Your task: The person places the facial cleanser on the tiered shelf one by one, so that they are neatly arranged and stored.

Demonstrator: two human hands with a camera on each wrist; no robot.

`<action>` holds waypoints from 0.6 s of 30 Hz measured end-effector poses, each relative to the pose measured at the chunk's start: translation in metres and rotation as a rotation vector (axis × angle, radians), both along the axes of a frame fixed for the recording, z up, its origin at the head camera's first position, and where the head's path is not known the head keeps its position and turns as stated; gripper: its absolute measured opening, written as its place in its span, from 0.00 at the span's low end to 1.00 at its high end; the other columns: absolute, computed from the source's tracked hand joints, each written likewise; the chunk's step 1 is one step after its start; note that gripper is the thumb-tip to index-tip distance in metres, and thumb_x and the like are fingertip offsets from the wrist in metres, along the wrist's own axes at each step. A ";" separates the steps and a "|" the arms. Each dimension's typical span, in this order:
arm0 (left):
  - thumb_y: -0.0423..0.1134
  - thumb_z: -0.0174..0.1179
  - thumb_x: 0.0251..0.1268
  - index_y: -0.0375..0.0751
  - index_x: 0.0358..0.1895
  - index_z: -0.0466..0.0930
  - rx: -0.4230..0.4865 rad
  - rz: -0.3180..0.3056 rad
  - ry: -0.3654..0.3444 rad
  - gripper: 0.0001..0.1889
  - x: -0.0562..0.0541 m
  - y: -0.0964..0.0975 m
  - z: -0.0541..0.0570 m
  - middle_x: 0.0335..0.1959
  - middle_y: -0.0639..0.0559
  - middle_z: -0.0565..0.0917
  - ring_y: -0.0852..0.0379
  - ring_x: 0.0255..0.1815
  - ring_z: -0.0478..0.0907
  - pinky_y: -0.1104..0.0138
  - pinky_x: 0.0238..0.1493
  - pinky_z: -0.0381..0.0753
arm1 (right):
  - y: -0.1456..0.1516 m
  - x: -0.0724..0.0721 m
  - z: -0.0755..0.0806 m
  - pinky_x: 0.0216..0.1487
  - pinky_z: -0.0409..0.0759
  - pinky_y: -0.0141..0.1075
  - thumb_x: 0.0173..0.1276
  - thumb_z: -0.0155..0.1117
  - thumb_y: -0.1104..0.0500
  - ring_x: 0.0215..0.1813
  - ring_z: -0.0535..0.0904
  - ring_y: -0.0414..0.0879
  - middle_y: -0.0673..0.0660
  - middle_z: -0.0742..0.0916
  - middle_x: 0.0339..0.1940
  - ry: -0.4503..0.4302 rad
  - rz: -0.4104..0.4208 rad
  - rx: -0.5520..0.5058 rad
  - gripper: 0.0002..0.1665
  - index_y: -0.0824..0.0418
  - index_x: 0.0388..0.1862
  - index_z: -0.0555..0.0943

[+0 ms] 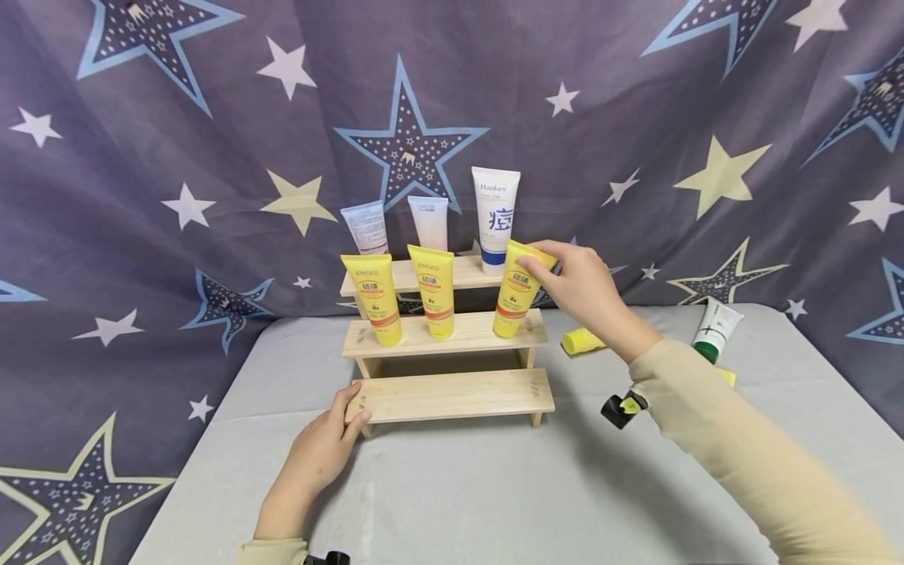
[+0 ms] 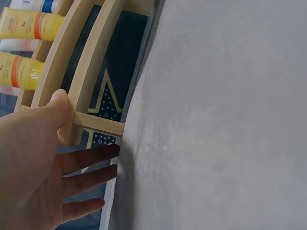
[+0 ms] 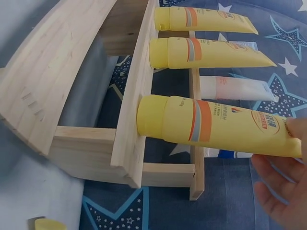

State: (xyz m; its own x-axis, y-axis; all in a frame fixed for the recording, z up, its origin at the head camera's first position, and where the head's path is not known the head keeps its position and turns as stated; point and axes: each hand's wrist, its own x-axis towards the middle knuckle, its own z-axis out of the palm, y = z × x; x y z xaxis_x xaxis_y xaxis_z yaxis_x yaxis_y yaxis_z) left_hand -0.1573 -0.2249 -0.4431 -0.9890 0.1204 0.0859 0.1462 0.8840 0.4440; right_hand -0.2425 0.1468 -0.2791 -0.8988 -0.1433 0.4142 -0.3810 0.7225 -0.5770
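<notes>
Right hand (image 1: 575, 278): fingers pinching the yellow tube (image 1: 518, 294) at the rack's (image 1: 452, 396) middle step (image 1: 473, 333), right end. Left hand (image 1: 318, 449): fingers spread at the rack's left end. Ideally, level the cap (image 3: 152, 116) before release.

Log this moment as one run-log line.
right hand: pinches tilted yellow tube at middle step's right end; left hand: touches front step's left end; middle step: two other yellow tubes; back step: three tubes
</notes>
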 end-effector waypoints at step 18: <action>0.50 0.48 0.79 0.43 0.75 0.57 0.008 0.000 0.006 0.28 0.003 0.000 0.003 0.57 0.29 0.79 0.32 0.54 0.79 0.40 0.51 0.75 | -0.018 -0.007 0.008 0.34 0.72 0.44 0.75 0.58 0.43 0.32 0.76 0.49 0.56 0.87 0.41 0.029 0.042 0.144 0.25 0.56 0.61 0.82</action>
